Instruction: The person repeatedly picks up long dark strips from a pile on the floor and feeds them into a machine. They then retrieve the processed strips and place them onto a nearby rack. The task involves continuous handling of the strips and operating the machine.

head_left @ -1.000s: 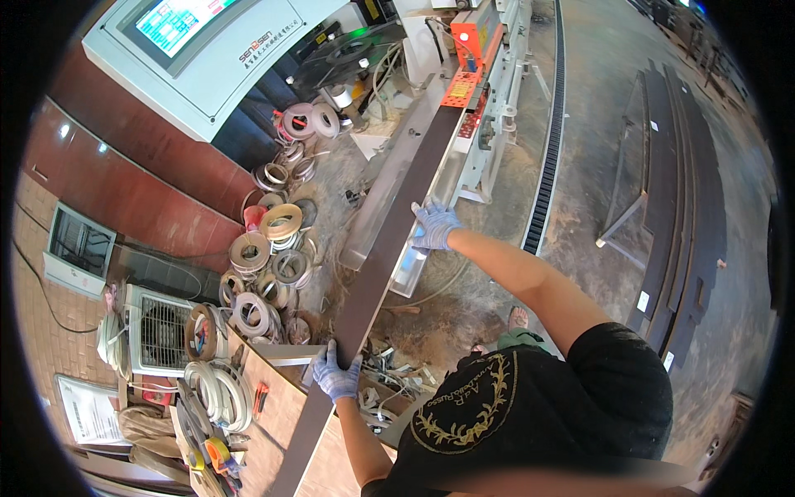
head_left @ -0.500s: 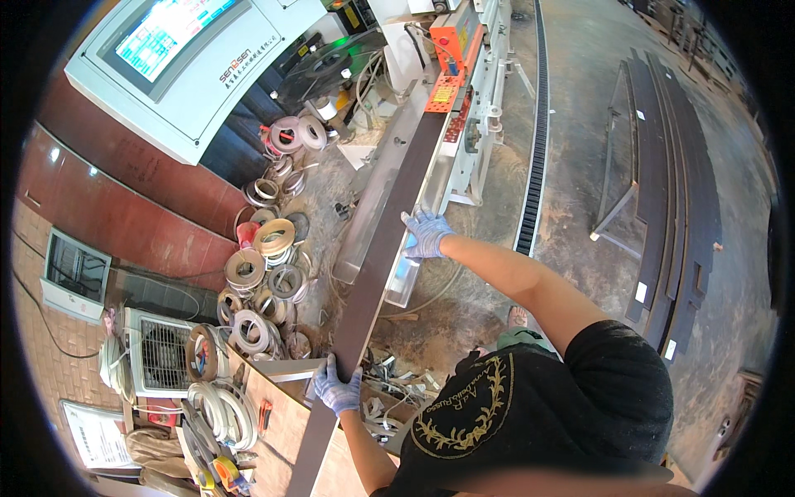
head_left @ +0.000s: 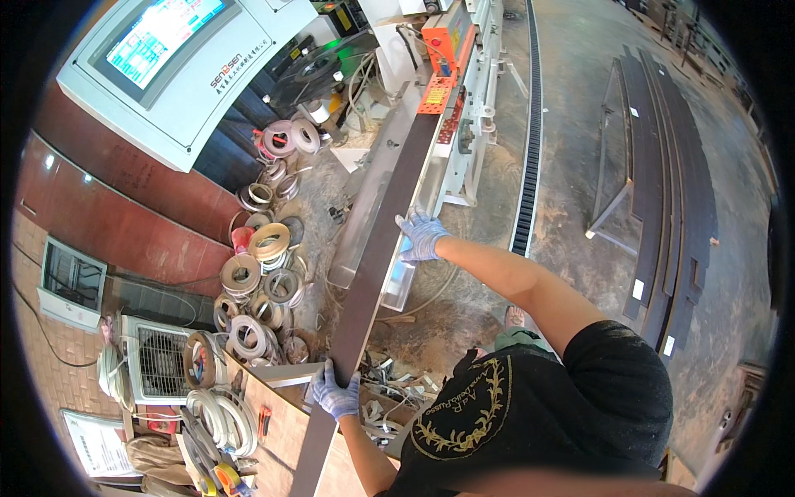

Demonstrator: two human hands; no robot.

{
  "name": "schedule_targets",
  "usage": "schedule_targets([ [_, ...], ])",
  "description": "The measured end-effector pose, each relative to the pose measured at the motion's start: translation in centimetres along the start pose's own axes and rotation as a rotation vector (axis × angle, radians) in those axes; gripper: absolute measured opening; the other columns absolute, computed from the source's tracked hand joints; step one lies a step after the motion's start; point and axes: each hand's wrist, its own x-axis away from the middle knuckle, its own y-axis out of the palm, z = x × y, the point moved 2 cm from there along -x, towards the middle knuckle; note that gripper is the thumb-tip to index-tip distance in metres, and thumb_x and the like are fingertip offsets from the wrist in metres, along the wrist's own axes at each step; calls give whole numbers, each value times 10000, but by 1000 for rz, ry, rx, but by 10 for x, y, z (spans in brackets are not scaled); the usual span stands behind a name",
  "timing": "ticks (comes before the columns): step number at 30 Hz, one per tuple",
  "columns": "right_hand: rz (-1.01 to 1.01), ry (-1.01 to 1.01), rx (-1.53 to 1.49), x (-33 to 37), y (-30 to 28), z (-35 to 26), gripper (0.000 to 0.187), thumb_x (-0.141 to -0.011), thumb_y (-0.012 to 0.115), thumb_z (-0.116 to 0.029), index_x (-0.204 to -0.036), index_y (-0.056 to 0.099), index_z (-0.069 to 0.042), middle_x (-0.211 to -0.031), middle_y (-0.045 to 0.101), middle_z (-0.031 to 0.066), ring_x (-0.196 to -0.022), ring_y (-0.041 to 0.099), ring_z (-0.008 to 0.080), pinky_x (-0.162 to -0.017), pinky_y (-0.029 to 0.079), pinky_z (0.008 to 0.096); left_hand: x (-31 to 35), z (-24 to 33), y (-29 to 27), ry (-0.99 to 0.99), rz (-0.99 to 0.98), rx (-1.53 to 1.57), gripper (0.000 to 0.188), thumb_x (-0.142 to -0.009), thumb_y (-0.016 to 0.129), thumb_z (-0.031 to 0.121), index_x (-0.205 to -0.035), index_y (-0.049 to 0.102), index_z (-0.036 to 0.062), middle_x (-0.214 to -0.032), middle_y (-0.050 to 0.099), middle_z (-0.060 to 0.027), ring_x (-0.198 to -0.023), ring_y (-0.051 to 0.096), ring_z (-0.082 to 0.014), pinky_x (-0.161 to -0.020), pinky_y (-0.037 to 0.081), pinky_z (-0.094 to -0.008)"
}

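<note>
A long, dark brown board (head_left: pixel 368 302) runs away from me, its far end at the orange guard (head_left: pixel 436 94) of a machine. My left hand (head_left: pixel 335 393), in a pale striped glove, spans the board's near part, with its fingers over the far-left edge and its thumb towards the right edge. Farther along, my right hand (head_left: pixel 423 235), gloved the same way, closes on the board's right edge, and its underside grip is hidden. Below the near end of the board lies a light wooden tabletop (head_left: pixel 286 439).
Rolls of edge-banding tape (head_left: pixel 248 331) lie piled on the floor at left. A white control cabinet (head_left: pixel 186 91) with a lit screen stands beyond them. Dark boards (head_left: pixel 662 207) rest on a rack at right, past a floor grate (head_left: pixel 528 166). Red-handled pliers (head_left: pixel 264 420) lie on the tabletop.
The whole view has shifted slightly to the left. Both hands keep nearly the same places and grips on the board, and any sliding of the board is too small to make out.
</note>
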Motion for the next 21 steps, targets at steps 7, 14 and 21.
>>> schedule_targets([
  [7,-27,8,7,0,0,0,1047,-717,654,-595,-1513,163,-123,-1541,169,234,-1436,142,390,-1098,255,542,-1,2,-2,-18,-14,-3,798,-560,858,351,-1285,571,177,-1231,540,-141,-1160,473,-350,-1024,361,-475],
  [14,-8,3,4,-2,2,1,1051,-711,669,-588,-1512,168,-128,-1538,164,244,-1430,162,391,-1088,274,544,-1,4,-4,-59,-49,2,811,-556,860,362,-1292,566,188,-1241,537,-148,-1171,466,-353,-1037,350,-476],
  [21,-6,8,7,-2,1,1,1043,-715,675,-574,-1512,168,-131,-1539,158,247,-1431,162,391,-1086,272,547,-1,2,-3,-23,-26,-30,812,-569,857,379,-1306,565,204,-1257,536,-152,-1162,481,-351,-1032,366,-460],
])
